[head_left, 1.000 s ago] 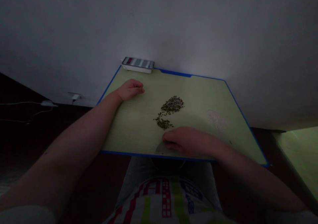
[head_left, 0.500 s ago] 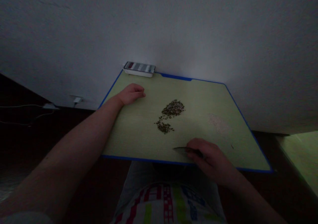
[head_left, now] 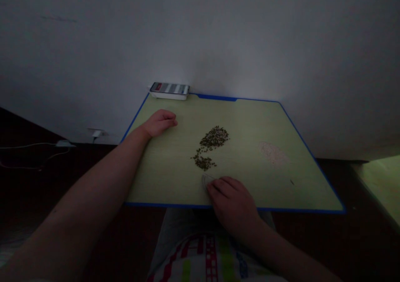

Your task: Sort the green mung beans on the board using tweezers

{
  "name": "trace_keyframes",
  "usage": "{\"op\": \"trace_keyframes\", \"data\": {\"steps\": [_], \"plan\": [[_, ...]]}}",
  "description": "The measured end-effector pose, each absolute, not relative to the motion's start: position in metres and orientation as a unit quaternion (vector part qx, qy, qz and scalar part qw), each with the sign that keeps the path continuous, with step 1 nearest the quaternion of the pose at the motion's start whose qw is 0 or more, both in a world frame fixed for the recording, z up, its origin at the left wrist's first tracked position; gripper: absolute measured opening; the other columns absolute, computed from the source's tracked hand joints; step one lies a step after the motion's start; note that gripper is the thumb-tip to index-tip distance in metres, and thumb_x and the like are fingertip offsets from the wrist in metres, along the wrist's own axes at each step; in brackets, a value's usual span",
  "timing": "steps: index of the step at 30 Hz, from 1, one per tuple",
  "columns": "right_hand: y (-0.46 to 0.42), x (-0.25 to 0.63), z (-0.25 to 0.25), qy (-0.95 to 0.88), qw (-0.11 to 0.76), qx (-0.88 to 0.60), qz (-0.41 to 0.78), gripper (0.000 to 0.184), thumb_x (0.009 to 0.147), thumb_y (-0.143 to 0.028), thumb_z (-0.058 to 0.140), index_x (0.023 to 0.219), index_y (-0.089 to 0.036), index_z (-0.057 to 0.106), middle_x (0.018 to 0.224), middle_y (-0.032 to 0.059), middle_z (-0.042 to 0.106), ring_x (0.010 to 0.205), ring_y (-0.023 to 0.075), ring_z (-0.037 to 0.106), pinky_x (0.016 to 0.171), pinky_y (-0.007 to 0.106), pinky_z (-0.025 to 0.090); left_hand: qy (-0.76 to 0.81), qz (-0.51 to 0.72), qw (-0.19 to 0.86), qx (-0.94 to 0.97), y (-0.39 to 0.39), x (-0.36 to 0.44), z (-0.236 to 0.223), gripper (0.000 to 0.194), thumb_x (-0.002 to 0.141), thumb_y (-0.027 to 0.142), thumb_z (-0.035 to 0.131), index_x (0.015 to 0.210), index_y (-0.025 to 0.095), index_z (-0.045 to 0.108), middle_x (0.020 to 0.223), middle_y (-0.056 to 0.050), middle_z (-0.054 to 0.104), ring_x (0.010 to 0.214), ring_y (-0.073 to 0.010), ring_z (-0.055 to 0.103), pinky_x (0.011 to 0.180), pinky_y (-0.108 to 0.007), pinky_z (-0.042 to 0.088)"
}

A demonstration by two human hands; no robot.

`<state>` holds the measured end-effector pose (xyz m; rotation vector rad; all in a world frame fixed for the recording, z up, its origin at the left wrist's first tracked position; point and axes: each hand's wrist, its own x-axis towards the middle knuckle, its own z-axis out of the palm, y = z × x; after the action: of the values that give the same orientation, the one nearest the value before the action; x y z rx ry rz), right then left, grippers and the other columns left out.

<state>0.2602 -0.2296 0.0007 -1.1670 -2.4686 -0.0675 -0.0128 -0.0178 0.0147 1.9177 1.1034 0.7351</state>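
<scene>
My right hand (head_left: 234,203) is at the near edge of the board, its fingers closed on a thin, flat, translucent piece (head_left: 206,179). That piece stands out past my fingertips, just below a small heap of dark greenish grains (head_left: 204,162). Behind this heap lies a larger heap of dark grains mixed with pale ones (head_left: 215,138). Over on the right, pale grains (head_left: 273,153) are spread in a thin patch. My left hand (head_left: 161,123) rests on the board's left side with curled fingers; nothing shows in it.
The pale green board (head_left: 250,115) has a blue rim and stands against a grey wall. A phone (head_left: 170,88) lies on a white box (head_left: 168,95) at the back left corner. One small dark sliver (head_left: 291,182) is at the right. Cables and a plug (head_left: 97,133) are at the left.
My right hand first drew back to the right, showing the flat piece edge-on, then came left again to below the small heap. My left hand stays in place on the board.
</scene>
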Motion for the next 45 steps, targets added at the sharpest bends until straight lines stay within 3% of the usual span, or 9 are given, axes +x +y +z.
{"op": "trace_keyframes", "data": {"steps": [9, 22, 45], "plan": [[-0.224, 0.262, 0.003, -0.875, 0.159, -0.457, -0.026, 0.023, 0.085, -0.01, 0.058, 0.105, -0.014, 0.069, 0.096, 0.0101, 0.07, 0.088, 0.024, 0.059, 0.08, 0.038, 0.05, 0.433, 0.296, 0.405, 0.749, -0.019, -0.013, 0.015, 0.036, 0.067, 0.037, 0.057, 0.048, 0.019, 0.032, 0.044, 0.006, 0.027, 0.043, -0.0066, 0.026, 0.044, -0.024, 0.019], [-0.226, 0.296, 0.006, -0.855, 0.182, -0.482, -0.054, 0.022, 0.086, -0.013, 0.056, 0.101, -0.011, 0.071, 0.093, 0.0113, 0.071, 0.086, 0.0246, 0.061, 0.08, 0.038, 0.053, 0.433, 0.295, 0.41, 0.747, -0.018, -0.013, 0.015, 0.036, 0.067, 0.036, 0.057, 0.047, 0.019, 0.033, 0.044, 0.006, 0.026, 0.042, -0.0064, 0.027, 0.043, -0.024, 0.018], [-0.216, 0.287, 0.009, -0.881, 0.191, -0.433, -0.004, 0.022, 0.087, -0.014, 0.054, 0.1, -0.016, 0.072, 0.092, 0.0095, 0.073, 0.086, 0.0219, 0.063, 0.085, 0.036, 0.053, 0.444, 0.29, 0.407, 0.744, -0.019, -0.012, 0.016, 0.035, 0.066, 0.036, 0.058, 0.047, 0.019, 0.033, 0.043, 0.006, 0.028, 0.042, -0.0065, 0.027, 0.041, -0.023, 0.019]]}}
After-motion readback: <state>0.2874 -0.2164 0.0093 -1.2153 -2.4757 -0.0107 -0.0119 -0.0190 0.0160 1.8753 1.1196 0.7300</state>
